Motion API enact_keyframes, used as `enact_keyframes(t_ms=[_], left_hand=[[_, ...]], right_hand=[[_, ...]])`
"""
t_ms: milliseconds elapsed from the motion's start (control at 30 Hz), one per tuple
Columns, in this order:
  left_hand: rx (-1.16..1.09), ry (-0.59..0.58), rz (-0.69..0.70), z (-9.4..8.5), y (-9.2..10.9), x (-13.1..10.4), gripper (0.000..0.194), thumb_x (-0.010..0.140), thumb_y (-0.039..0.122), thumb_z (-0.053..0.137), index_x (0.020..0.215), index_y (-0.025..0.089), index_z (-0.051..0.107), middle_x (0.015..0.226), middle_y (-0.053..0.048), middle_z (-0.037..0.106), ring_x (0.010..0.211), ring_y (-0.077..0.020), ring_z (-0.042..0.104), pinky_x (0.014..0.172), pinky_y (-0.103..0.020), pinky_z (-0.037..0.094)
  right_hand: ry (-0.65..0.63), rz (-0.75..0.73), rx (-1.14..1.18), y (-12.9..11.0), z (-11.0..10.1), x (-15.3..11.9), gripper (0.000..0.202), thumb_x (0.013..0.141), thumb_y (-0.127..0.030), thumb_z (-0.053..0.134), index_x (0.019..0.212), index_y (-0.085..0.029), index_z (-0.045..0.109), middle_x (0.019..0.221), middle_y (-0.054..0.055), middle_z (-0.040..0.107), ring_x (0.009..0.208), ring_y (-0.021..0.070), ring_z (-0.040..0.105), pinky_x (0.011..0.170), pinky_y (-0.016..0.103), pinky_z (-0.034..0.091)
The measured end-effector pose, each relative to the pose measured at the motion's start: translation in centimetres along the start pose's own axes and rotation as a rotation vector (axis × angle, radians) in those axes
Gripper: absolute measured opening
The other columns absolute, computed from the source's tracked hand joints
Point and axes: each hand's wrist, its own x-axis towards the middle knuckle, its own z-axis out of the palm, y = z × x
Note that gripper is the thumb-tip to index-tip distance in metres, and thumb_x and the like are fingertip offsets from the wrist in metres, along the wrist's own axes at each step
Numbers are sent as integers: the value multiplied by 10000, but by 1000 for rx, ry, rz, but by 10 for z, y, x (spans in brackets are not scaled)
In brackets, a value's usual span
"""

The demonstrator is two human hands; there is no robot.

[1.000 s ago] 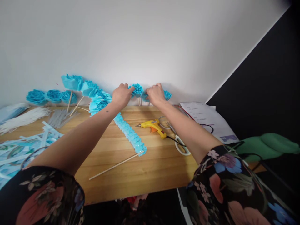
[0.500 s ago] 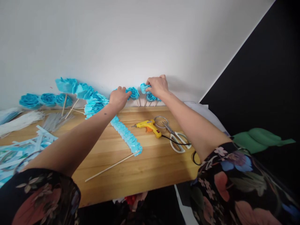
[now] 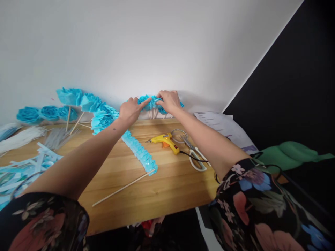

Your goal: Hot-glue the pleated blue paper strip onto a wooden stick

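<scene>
At the back of the table, my right hand [image 3: 169, 100] pinches a blue crepe-paper flower [image 3: 155, 101] on a thin wooden stick. My left hand [image 3: 130, 111] is beside it, index finger stretched out against the same group of flowers, the other fingers partly hidden. More blue flowers on sticks lean on the wall around and behind both hands. A pleated blue paper strip [image 3: 138, 149] runs down the table in front of my left hand. Its near end meets a bare wooden stick [image 3: 120, 190].
A yellow glue gun [image 3: 164, 140], a roll of tape [image 3: 179, 135] and white-handled scissors [image 3: 196, 158] lie at middle right. Paper strips [image 3: 28, 167] and white bundled strands [image 3: 22, 137] are on the left. Finished flowers [image 3: 30, 115] lean against the wall. A printed sheet [image 3: 222, 125] lies behind my right arm.
My right hand has moved left and slightly down with the flower, bringing it against the others. My left index finger has stretched out toward it.
</scene>
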Motion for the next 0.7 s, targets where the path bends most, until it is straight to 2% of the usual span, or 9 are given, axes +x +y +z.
enact_keyframes(t_ms=[200, 333, 433, 567, 700], left_hand=[[122, -79, 58, -12, 13, 2, 726, 1098, 128, 288, 1700, 530, 241, 1286, -148, 594, 1099, -300, 634, 855, -372, 533], [150, -112, 88, -17, 16, 9, 693, 1103, 152, 297, 1696, 512, 279, 1263, -155, 612, 1075, -301, 658, 835, -354, 528], [111, -110, 69, -16, 15, 15, 649, 1106, 197, 304, 1690, 478, 325, 1261, -167, 627, 1080, -318, 671, 834, -359, 525], [49, -108, 44, -12, 14, 20, 642, 1100, 212, 272, 1682, 469, 361, 1276, -183, 629, 1080, -352, 677, 825, -402, 519], [14, -103, 40, -12, 14, 18, 670, 1086, 182, 249, 1681, 462, 376, 1281, -193, 625, 1103, -389, 675, 831, -442, 517]], right_hand=[[10, 4, 1, -2, 1, -1, 247, 967, -226, 668, 1201, -195, 738, 1229, 123, 786, 1142, 290, 701, 1064, 442, 439], [-12, 5, 2, -2, -3, 2, 261, 970, -230, 646, 1207, -187, 747, 1232, 121, 786, 1132, 286, 702, 1037, 422, 461], [-37, 2, 64, 8, -13, -1, 323, 941, -226, 677, 1257, -197, 741, 1266, 93, 779, 1161, 272, 699, 1057, 416, 471], [32, 46, 84, 29, -23, -23, 390, 962, -192, 645, 1348, -195, 699, 1298, 97, 761, 1151, 258, 702, 1026, 405, 506], [-63, 25, -61, 26, -15, -56, 439, 957, -266, 726, 1384, -186, 667, 1314, 148, 746, 1225, 321, 669, 990, 415, 531]])
